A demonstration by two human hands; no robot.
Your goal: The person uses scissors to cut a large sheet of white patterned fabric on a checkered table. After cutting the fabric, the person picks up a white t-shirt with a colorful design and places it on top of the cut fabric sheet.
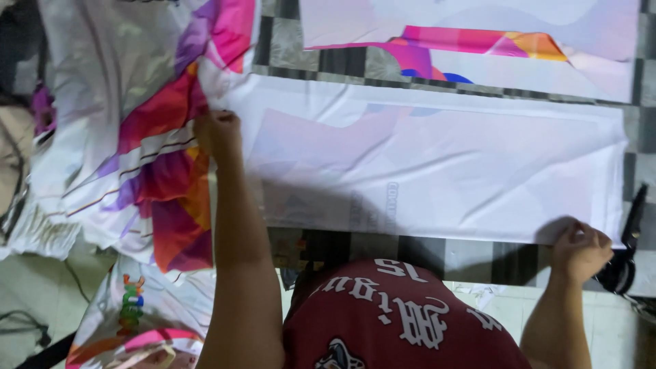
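Head view: my left grip (pixel 217 130) and right grip (pixel 581 247) each pinch closed on the white fabric panel (pixel 437 171) at its opposite edges, flat on the checkered table (pixel 342 61).

Dark red shirt (pixel 403 321), white lettering, bare forearms

White fabric panel (pixel 437 171), long rectangle, spread flat across the checkered counter (pixel 410 249), long axis running 9 to 3 o'clock. Faint pale pink and lilac print shows through, with a curved outline near the 12 o'clock edge. Few wrinkles. Far-left corner at 10 o'clock is pinched; near-right corner at 4 o'clock is pinched too, cloth taut between.
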